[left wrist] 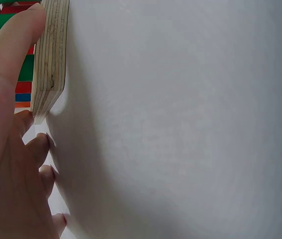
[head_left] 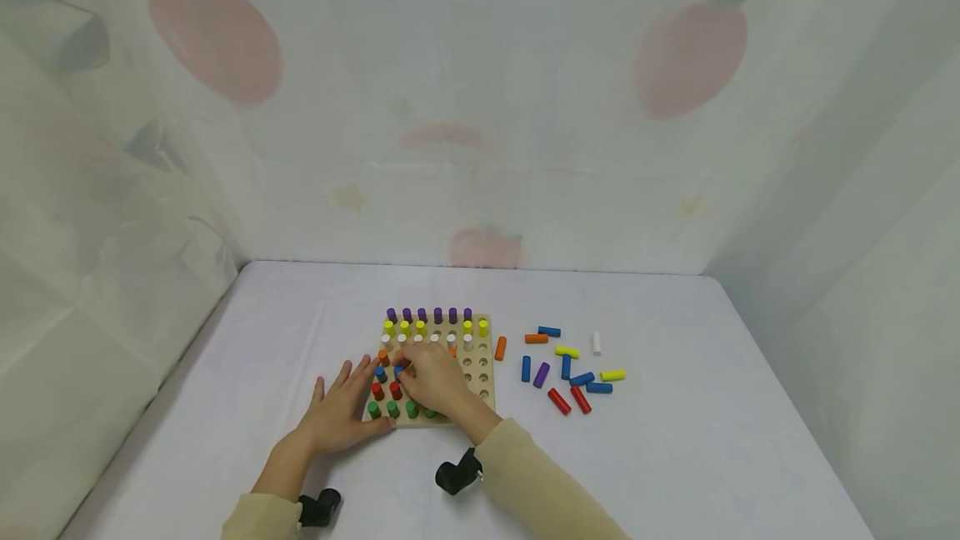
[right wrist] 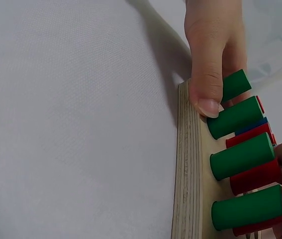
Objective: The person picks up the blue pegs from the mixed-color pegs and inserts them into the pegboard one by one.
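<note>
A wooden pegboard [head_left: 476,387] holds rows of coloured pegs: purple at the far side, then yellow, white, orange, blue, red and green nearest. My left hand [head_left: 341,415] rests at the board's near left corner, fingers spread and thumb along the near edge. In the right wrist view that thumb presses the layered board edge [right wrist: 188,174] beside the green pegs [right wrist: 242,159]. Over the board, my right hand [head_left: 435,377] pinches a blue peg [head_left: 398,372] in the blue row, right of another blue peg [head_left: 381,375]. The right hand covers part of the middle rows.
Loose pegs lie scattered right of the board, among them a red peg [head_left: 558,402], a purple peg [head_left: 542,375], a white peg [head_left: 596,343] and several blue ones. An orange peg [head_left: 500,348] lies close to the board's right edge. A white cloth [head_left: 712,440] covers the table.
</note>
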`<action>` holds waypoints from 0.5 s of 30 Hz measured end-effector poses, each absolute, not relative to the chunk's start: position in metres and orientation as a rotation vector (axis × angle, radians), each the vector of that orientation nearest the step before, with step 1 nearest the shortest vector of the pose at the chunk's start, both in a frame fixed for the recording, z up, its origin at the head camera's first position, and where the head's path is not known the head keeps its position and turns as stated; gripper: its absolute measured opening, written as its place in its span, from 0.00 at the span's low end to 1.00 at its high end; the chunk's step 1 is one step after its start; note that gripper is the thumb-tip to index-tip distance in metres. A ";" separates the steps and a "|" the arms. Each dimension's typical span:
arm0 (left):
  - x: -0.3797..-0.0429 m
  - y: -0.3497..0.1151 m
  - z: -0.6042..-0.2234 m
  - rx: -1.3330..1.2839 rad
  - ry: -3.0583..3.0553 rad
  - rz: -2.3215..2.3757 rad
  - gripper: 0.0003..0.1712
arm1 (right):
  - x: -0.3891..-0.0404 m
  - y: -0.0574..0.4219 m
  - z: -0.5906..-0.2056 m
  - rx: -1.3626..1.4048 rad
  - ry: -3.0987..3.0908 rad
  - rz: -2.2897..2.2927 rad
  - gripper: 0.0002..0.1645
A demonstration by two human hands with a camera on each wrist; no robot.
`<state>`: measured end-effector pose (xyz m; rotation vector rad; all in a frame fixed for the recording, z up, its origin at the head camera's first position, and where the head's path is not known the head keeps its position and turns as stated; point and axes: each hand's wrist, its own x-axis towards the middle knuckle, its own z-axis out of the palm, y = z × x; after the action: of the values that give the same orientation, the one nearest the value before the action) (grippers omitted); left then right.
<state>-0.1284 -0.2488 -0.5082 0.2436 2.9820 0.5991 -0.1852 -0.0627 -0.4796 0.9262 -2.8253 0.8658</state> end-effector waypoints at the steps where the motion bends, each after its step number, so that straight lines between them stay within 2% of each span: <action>1: -0.128 -0.249 -0.508 0.244 2.981 0.599 0.60 | -0.185 -0.063 -0.480 0.926 -2.827 0.863 0.09; 15: -0.128 -0.249 -0.506 0.249 2.970 0.600 0.60 | -0.182 -0.058 -0.464 0.879 -2.832 0.972 0.10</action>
<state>-0.1281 -0.2492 -0.5062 0.2493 2.9699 0.5996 -0.1821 -0.0576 -0.4642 0.8794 -2.8322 0.9719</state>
